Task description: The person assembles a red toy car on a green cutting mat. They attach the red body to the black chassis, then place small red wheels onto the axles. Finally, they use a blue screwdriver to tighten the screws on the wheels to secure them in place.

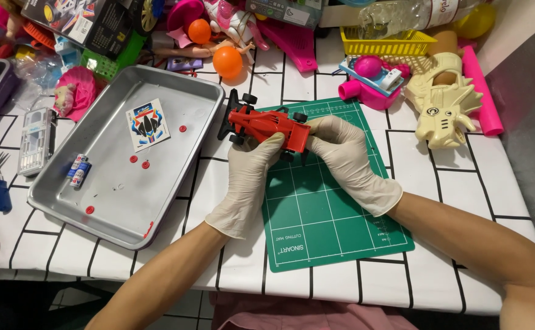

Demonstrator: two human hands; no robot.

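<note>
A: Item held?

B: I see one red toy car (270, 127) over the green cutting mat's (328, 214) top edge; left hand (249, 177) and right hand (347, 159), fingers clamped on it.

A: Labels, counts?

B: At nine o'clock, one metal tray (176, 195): one square sticker sheet (148, 124), two blue batteries (79, 169). Two orange balls (227, 61) at eleven. Open table (463, 269) at four.

You've got a table (451, 269) covered in a white cloth with a black grid pattern, bright even light on it, a grey wall (533, 104) running down your right side, and some pale tiled floor (188, 308) peeking out under the near edge.
</note>
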